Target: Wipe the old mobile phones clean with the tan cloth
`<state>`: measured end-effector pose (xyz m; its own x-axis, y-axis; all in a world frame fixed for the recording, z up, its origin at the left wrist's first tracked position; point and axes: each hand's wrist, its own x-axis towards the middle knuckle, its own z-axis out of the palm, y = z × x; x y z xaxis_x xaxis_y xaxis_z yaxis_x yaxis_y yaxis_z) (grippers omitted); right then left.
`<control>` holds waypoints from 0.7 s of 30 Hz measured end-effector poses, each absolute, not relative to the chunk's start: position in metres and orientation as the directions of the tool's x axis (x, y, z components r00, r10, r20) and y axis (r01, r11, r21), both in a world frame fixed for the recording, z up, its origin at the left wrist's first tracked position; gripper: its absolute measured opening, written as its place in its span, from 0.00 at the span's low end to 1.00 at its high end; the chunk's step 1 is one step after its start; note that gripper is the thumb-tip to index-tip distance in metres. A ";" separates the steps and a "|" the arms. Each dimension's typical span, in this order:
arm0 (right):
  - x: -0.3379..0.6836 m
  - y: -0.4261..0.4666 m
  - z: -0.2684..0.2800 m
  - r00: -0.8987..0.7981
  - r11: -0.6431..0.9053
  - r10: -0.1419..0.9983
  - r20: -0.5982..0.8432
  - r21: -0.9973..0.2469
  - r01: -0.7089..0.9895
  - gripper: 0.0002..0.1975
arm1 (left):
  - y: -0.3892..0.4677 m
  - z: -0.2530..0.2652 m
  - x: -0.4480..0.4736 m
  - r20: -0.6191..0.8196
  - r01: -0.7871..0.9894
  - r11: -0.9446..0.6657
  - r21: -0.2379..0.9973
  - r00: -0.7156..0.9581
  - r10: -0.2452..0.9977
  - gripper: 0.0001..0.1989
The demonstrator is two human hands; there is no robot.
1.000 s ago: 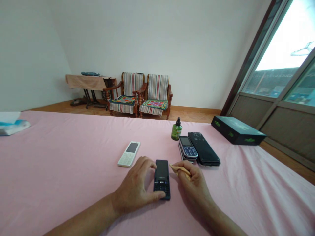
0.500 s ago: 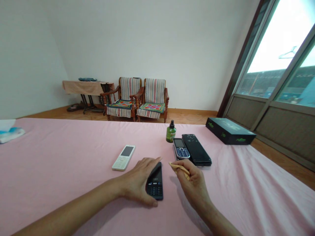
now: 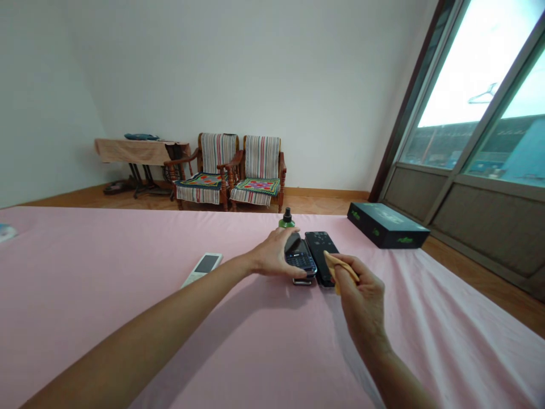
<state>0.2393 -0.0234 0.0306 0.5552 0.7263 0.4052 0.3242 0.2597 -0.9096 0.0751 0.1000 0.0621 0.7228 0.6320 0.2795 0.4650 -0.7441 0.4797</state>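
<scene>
My left hand (image 3: 276, 255) grips a black keypad phone (image 3: 293, 245) by its ends, thumb at the near end, fingers at the far end. That phone is at the small stack of phones, over or against a blue-and-silver keypad phone (image 3: 310, 262); the hand hides part of both. Right beside the stack lies a larger black phone-like slab (image 3: 321, 248). Pinched in my right hand (image 3: 360, 287) is a folded yellow cloth (image 3: 340, 267), held just above the slab's near right side. A white keypad phone (image 3: 205, 266) lies to the left, partly covered by my left forearm.
Behind the stack stands a green spray bottle (image 3: 286, 218) with a black top. A black box (image 3: 387, 224) with green print sits at the right rear. Pink cloth (image 3: 238, 352) covers the surface. Two wooden chairs (image 3: 258, 165) are beyond the far edge.
My left hand has carried the black keypad phone from the cloth in front up and right to the stack. My right hand has shifted right with the yellow cloth. The view has turned slightly right.
</scene>
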 end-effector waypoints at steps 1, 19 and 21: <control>0.240 -0.023 0.030 0.556 0.258 0.727 0.403 -0.910 0.324 0.13 | 0.104 0.062 0.081 0.275 0.465 -0.748 0.473 0.728 0.627 0.53; 0.236 -0.026 0.034 0.513 0.260 0.754 0.410 -0.904 0.340 0.12 | 0.122 0.052 0.103 0.166 0.513 -0.767 0.385 0.779 0.605 0.55; 0.236 -0.025 0.034 0.514 0.253 0.757 0.403 -0.906 0.338 0.12 | 0.123 0.053 0.104 0.168 0.507 -0.771 0.385 0.783 0.599 0.55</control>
<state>0.2357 -0.0254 0.0342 0.5138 0.7573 0.4031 0.3385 0.2528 -0.9064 0.1041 0.1228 0.0528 0.7830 0.5991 0.1677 0.5074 -0.7709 0.3850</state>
